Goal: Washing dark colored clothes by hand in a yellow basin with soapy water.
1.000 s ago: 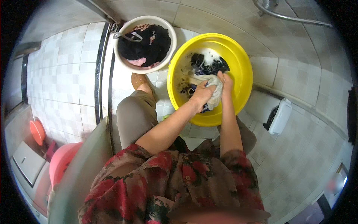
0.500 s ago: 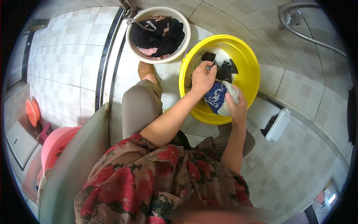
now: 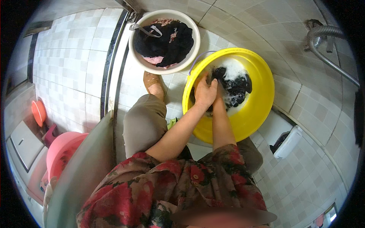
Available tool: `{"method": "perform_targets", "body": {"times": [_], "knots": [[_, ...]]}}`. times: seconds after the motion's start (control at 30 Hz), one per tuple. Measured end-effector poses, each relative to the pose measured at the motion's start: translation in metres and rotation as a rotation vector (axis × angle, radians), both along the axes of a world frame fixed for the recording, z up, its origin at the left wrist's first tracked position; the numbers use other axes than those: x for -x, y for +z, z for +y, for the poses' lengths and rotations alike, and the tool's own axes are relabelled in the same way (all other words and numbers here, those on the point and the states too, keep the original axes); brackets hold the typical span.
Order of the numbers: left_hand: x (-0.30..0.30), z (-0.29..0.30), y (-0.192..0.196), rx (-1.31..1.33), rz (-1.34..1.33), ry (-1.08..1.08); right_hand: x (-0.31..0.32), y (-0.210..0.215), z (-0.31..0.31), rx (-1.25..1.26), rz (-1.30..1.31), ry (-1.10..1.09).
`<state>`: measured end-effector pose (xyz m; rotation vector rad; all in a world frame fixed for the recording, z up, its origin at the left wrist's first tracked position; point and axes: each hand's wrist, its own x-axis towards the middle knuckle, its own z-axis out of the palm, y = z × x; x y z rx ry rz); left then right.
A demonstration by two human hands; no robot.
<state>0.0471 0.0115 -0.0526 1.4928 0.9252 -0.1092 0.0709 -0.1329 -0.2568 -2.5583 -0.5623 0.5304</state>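
Observation:
Both my hands are down inside a yellow bucket [image 3: 262, 110], close together at its left side. The curled fingers of my left hand [image 3: 205, 92] close round something I cannot make out, thumb on top. My right hand [image 3: 218, 92] is pressed against it, its fingers mostly hidden behind the left. Black wet cloth [image 3: 237, 89] lies in the water beside them, with white suds [image 3: 234, 68] on the far side. The blue-and-white patterned cloth seen earlier does not show now.
A white basin [image 3: 196, 43] holding black and pink clothes stands beyond the bucket to the left. A glass panel [image 3: 81, 171] and a pink tub [image 3: 57, 152] are at my left. A white bin [image 3: 289, 142] stands right of the bucket; a metal shower hose [image 3: 330, 59] hangs on the wall.
Both hands have gone lower into the bucket, and the right has moved left against the other. The blue-and-white cloth has gone from sight. My view has shifted slightly.

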Motion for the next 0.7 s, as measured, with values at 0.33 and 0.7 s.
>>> {"method": "perform_targets", "body": {"times": [0.33,0.7], "knots": [[0.005,0.0,-0.002,0.569,0.286,0.352,-0.006,0.266,0.035,-1.15,0.809,-1.252],[0.043,-0.013,-0.046,1.272,-0.292,0.244,0.05,0.277,0.068,-0.031,0.112,-0.46]]}}
